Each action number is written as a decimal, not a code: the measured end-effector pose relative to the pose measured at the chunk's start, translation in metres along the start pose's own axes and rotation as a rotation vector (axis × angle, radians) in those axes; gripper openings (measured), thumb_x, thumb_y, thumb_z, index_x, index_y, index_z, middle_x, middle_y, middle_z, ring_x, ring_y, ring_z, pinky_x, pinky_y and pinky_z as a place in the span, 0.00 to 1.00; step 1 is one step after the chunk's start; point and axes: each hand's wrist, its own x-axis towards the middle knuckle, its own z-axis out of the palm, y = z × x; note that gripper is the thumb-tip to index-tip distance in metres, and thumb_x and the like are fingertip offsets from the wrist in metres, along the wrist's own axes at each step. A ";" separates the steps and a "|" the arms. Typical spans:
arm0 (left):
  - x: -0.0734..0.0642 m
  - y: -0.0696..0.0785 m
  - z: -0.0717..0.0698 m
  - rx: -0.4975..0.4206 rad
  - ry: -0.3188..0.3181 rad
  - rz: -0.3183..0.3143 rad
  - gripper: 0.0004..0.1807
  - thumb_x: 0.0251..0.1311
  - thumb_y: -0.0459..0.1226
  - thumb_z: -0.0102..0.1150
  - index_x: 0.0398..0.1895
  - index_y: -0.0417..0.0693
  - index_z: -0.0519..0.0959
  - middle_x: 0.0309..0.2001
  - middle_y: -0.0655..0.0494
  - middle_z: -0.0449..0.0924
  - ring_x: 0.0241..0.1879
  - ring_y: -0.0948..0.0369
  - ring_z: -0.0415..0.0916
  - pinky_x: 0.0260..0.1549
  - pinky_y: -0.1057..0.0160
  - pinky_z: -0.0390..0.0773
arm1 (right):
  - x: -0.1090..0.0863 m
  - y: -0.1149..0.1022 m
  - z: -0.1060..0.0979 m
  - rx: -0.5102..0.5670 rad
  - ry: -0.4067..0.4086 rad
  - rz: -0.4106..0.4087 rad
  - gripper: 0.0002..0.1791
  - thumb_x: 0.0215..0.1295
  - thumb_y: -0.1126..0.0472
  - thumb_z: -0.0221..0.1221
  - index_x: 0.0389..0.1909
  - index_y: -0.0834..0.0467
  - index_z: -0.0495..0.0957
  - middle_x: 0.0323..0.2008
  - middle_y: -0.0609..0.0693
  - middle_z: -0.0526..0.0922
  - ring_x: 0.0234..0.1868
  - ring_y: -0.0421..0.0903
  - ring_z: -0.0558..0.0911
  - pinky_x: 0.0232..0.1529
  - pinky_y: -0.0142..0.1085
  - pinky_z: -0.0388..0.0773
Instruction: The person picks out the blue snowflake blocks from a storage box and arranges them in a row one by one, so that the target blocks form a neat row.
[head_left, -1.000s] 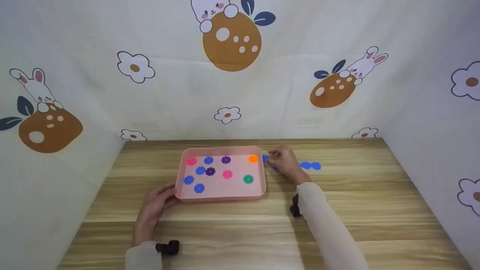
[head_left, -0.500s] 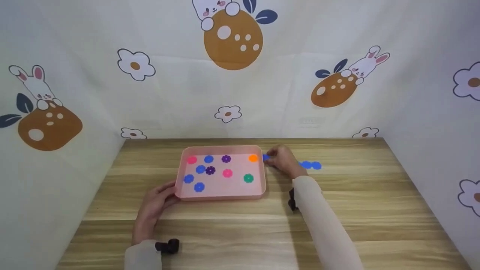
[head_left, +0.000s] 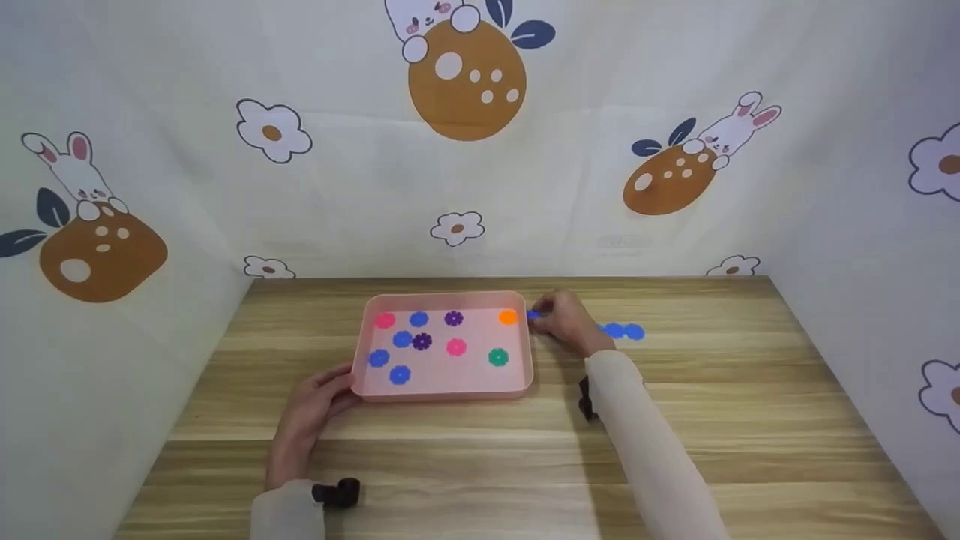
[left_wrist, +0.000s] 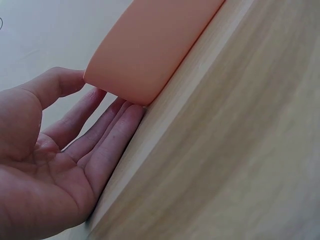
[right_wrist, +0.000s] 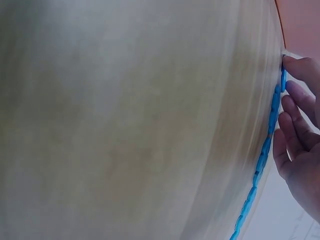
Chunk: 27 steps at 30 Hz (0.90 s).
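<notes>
A shallow pink tray (head_left: pixel 442 394) lies on the table, with several small notched discs in it. At its front-left corner my left hand (head_left: pixel 311 409) touches the outside wall; in the left wrist view the fingers (left_wrist: pixel 117 132) are fairly straight and the thumb meets the rim. Beyond the tray's right side, my right hand (head_left: pixel 568 322) pinches a blue notched disc (head_left: pixel 533 314) between thumb and fingers. The right wrist view shows that blue disc (right_wrist: pixel 283 80) by the end of a row of linked blue discs (right_wrist: pixel 262 157). In the head view the hand hides part of this row.
Blue discs (head_left: pixel 615 330) at the row's other end show right of the right hand. The tray holds blue, purple, pink, green and orange discs, such as a green disc (head_left: pixel 498 357). A patterned cloth (head_left: pixel 360 187) hangs behind the wooden table (head_left: pixel 480 480).
My right hand has shifted slightly left and its fingers have closed in around the blue disc, which now looks flatter. The left hand and the tray have stayed put.
</notes>
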 end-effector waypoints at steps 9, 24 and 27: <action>0.000 0.000 0.000 0.020 -0.002 -0.012 0.26 0.72 0.39 0.56 0.70 0.40 0.69 0.70 0.36 0.69 0.53 0.60 0.83 0.55 0.63 0.84 | -0.002 -0.002 -0.002 -0.060 0.010 0.043 0.20 0.60 0.58 0.69 0.51 0.63 0.81 0.49 0.58 0.83 0.49 0.51 0.80 0.59 0.46 0.82; 0.000 0.001 0.000 0.016 -0.002 0.014 0.25 0.72 0.37 0.56 0.69 0.37 0.70 0.68 0.36 0.72 0.50 0.60 0.84 0.52 0.63 0.85 | -0.012 0.017 -0.023 -0.225 0.090 -0.099 0.22 0.57 0.57 0.67 0.48 0.67 0.82 0.45 0.60 0.86 0.45 0.52 0.83 0.53 0.47 0.85; 0.000 0.001 0.001 0.014 0.001 0.015 0.26 0.72 0.38 0.56 0.69 0.37 0.70 0.67 0.36 0.72 0.50 0.61 0.85 0.52 0.63 0.85 | -0.016 0.024 -0.034 -0.223 0.098 -0.094 0.22 0.59 0.56 0.65 0.49 0.68 0.81 0.46 0.62 0.86 0.45 0.52 0.83 0.52 0.48 0.85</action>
